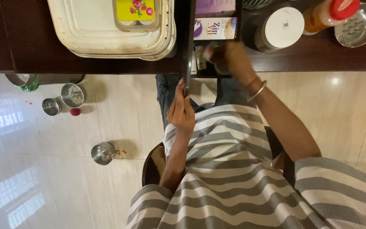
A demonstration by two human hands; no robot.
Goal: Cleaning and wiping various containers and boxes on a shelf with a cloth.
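My left hand (181, 111) grips the lower edge of a thin dark cabinet door (187, 46) that stands open, edge-on to me. My right hand (230, 58), with a metal bangle (257, 90) at the wrist, reaches into the open dark compartment (217, 68) beside the door. It is blurred among small packets (199, 59), and I cannot tell whether it holds one. A purple and white carton (215, 28) lies just above that hand. My grey and white striped top fills the lower frame.
On the dark cabinet top (22, 51) sit stacked cream trays (85, 34) with a yellow floral box (135, 9), a white-lidded jar (278, 27), an orange bottle with a red cap (329, 12) and a steel bowl (358, 23). Steel cups (72, 95) (102, 153) stand on the glossy tiled floor at the left.
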